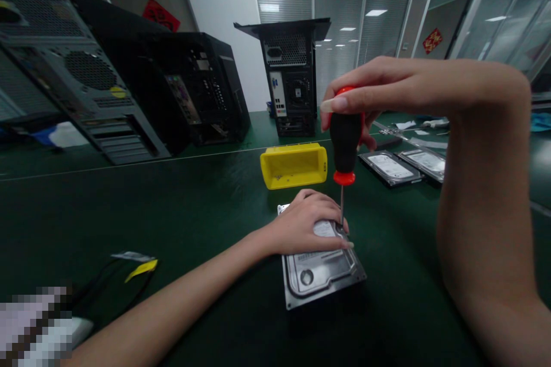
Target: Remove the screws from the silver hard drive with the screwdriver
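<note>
A silver hard drive (321, 281) lies flat on the green tabletop in front of me. My left hand (307, 222) presses down on it, fingers over the far part of its lid and thumb across the label, holding it in place. Above it, my right hand (357, 100) grips a black-and-red screwdriver (345, 137) from the top. The screwdriver stands nearly upright, its shaft meeting the drive's lid near its right edge, beside my left fingertips. Whether a screw sits under the tip is too small to tell.
A yellow bin (294, 166) with small bits inside stands just beyond the drive. Two more hard drives (390, 166) lie to the right. Open computer cases (293, 77) stand at the back and left. Cables with a yellow tag (142, 269) lie at lower left.
</note>
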A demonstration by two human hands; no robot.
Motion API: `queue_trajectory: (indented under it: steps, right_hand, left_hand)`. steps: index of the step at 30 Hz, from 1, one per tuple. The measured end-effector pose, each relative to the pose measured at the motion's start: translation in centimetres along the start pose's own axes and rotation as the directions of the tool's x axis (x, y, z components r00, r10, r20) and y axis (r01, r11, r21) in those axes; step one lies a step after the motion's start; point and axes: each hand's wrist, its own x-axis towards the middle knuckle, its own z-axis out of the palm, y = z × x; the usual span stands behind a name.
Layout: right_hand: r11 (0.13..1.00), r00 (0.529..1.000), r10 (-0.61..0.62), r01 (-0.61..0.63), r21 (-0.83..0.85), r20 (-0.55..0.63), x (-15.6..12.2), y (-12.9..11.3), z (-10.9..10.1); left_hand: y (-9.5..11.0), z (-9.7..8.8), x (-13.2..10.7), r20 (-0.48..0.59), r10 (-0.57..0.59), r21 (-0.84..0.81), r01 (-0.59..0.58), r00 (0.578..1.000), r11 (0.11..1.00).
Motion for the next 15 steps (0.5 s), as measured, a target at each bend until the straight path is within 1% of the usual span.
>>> queue_trajectory:
  steps: [4,6,12,15]
  right_hand:
    - [0.999,1.000,-0.026,0.026,-0.027,0.001,0.15,0.30,-0.15]
    - [0.999,1.000,-0.020,0.020,-0.025,-0.001,0.23,0.39,-0.13]
    - [0.998,0.998,0.019,-0.021,-0.052,-0.053,0.47,0.32,-0.04]
    - [0.996,0.997,0.007,-0.013,-0.086,-0.077,0.45,0.18,-0.09]
  left_hand:
    - [0.01,0.00,0.02,0.002,0.003,0.004,-0.003,1.000,1.000]
    - [0.05,-0.01,0.03,0.005,0.003,0.004,-0.003,1.000,1.000]
    - [0.25,-0.10,0.00,0.013,0.001,-0.003,-0.001,1.000,1.000]
    - [0.29,-0.11,-0.03,0.012,0.003,-0.008,-0.003,1.000,1.000]
